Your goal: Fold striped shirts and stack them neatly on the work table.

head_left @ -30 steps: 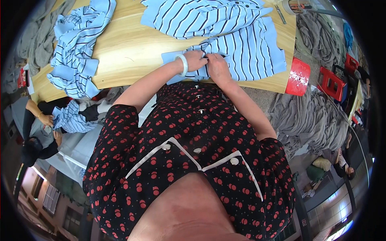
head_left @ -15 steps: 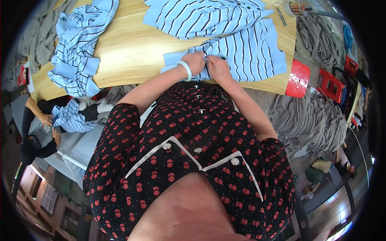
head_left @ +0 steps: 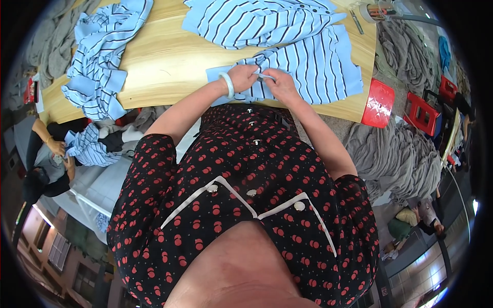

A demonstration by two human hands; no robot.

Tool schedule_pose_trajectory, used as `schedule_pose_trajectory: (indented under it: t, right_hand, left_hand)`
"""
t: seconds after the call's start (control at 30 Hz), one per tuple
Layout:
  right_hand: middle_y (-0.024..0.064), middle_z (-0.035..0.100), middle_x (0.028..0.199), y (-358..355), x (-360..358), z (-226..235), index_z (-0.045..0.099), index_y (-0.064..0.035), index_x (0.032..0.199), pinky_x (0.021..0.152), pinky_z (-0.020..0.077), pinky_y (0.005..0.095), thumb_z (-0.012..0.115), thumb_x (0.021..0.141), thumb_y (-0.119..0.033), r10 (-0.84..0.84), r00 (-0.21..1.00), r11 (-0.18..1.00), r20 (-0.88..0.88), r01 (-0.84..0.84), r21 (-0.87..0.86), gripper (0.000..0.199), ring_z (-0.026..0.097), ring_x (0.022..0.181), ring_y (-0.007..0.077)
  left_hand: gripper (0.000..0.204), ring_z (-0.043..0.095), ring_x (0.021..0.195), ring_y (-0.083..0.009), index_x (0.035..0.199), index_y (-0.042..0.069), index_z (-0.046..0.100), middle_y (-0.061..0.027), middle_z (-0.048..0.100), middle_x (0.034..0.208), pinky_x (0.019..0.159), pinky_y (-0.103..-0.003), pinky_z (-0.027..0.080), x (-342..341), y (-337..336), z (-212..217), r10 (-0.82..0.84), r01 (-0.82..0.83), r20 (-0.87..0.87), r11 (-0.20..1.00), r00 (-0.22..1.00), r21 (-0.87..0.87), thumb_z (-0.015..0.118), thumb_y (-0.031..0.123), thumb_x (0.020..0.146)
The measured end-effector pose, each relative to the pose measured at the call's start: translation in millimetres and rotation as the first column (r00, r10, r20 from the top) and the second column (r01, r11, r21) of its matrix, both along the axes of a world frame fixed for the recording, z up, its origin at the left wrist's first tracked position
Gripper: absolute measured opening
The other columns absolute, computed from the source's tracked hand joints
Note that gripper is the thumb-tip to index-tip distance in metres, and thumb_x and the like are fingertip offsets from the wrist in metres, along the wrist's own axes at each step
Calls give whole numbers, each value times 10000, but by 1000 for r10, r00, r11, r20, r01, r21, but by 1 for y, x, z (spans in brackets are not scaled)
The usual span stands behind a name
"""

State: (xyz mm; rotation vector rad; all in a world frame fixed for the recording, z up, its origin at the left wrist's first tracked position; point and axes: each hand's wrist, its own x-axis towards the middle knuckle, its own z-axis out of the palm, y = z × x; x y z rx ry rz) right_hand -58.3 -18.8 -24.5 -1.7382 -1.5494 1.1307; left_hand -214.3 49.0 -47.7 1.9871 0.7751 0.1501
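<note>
A light blue knit garment (head_left: 318, 66) with dark and white stripes lies spread over the near edge of the wooden table. My left hand (head_left: 242, 78), with a pale bangle on its wrist, pinches a gathered fold of this garment. Close by on the right, my right hand (head_left: 281, 83) is closed on the same fold, and a narrow light blue strip of the knit stretches between my fingers. Whether a small tool or thread sits in my fingertips cannot be seen. The garment's upper part, with dark buttons, lies farther back.
Another striped garment (head_left: 100, 56) lies crumpled at the table's left. Metal snips (head_left: 356, 21) rest at the far right, near a clear container of tools (head_left: 380, 11). A red stool (head_left: 379, 102) touches the right corner; grey knit piles (head_left: 395, 156) lie beyond. A co-worker (head_left: 38, 179) handles striped fabric at left.
My hands have drawn slightly apart, the left one shifting left, and the light blue strip between them now shows more. The garment stays in nearly the same place.
</note>
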Motion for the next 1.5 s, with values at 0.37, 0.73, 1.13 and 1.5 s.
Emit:
schedule_pose_trajectory:
  t: [0.37,0.73,1.13,1.5]
  right_hand:
    - [108,545,694,7,44,0,551,-37,747,640,395,371,531,704,-143,365,881,896,301,-420,142,116,517,687,281]
    - [129,546,665,1,35,-9,546,-31,690,648,396,387,494,714,-121,277,898,922,342,-349,168,107,528,679,292]
    - [142,546,647,-3,36,-17,550,-17,691,654,395,401,444,692,-51,216,935,933,281,-282,223,111,531,673,304]
    - [141,539,672,4,39,-3,564,-47,734,629,407,399,456,713,-82,309,902,911,303,-372,179,116,526,665,302]
  left_hand:
    - [357,492,623,-213,794,6,550,-145,549,693,613,-313,395,-3,34,-4,-131,93,-122,957,984,-274,527,353,713]
    - [528,549,867,-285,953,-16,548,-195,558,943,769,-334,423,71,40,-28,-274,298,-539,953,796,-44,611,366,594]
    - [433,534,895,-304,931,17,565,-201,552,948,793,-350,413,73,24,-7,-134,127,-553,991,822,-51,586,323,626]
    - [388,525,854,-339,893,-10,558,-227,552,891,782,-356,404,52,27,3,-17,24,-396,1000,918,13,512,302,667]
